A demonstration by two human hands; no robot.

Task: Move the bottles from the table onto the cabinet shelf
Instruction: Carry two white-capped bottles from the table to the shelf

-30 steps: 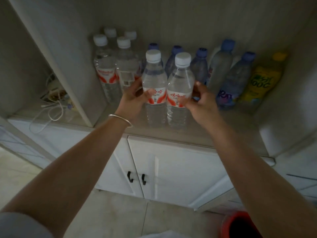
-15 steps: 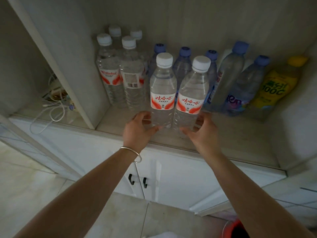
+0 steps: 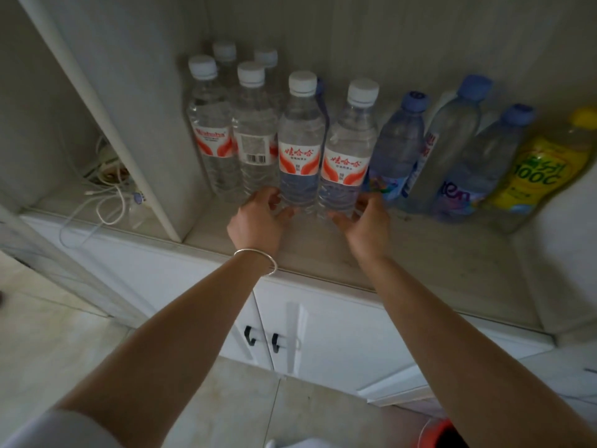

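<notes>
Two clear water bottles with white caps and red-and-white labels stand upright side by side on the cabinet shelf (image 3: 420,253). My left hand (image 3: 258,218) curls round the base of the left bottle (image 3: 300,134), thumb in front and fingers at its left side. My right hand (image 3: 365,224) holds the base of the right bottle (image 3: 350,137) the same way. Both bottles sit just in front of the rows behind them, and their bottoms are partly hidden by my fingers.
Several more white-capped bottles (image 3: 213,124) stand at the back left, blue-capped bottles (image 3: 400,140) and a yellow drink bottle (image 3: 546,166) to the right. A vertical divider (image 3: 155,124) separates a compartment with white cables (image 3: 106,195). Below are white cabinet doors (image 3: 323,334) and a red bucket (image 3: 442,434).
My hands slid from the bottles' labels down to their bases, and the two bottles moved further back on the shelf, closer to the rows behind. The view has come nearer.
</notes>
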